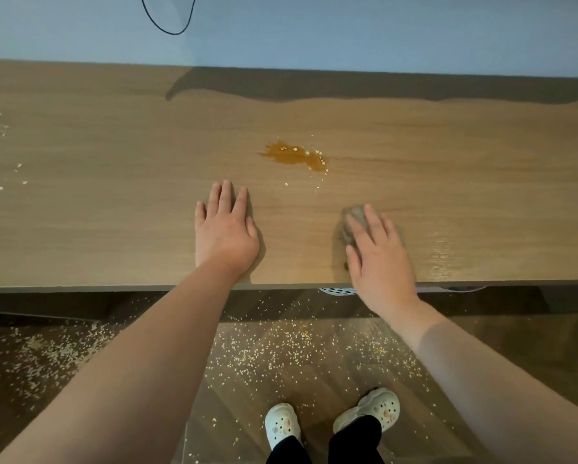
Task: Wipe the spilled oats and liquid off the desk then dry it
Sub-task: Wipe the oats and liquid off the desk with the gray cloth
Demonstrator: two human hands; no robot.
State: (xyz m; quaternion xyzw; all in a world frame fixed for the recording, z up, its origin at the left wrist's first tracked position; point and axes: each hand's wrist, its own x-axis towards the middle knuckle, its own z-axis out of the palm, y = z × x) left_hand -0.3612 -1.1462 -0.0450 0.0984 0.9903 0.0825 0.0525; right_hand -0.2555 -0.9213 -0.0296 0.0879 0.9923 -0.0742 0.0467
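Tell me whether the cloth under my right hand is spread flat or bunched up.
Bunched up: the cloth shows as a small grey wad beneath the right hand's straight fingers.

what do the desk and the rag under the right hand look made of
Desk: likely wood-grain laminate, smooth, slightly glossy; even grain lines and glare streaks show. Rag: seemingly soft grey cloth, matte and fuzzy-edged, though blurred.

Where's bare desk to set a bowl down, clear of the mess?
Free: desk between the left hand and the oat flakes far left; also right of the right hand on the cloth, though its front looks wet. Crowded: centre, around the amber puddle.
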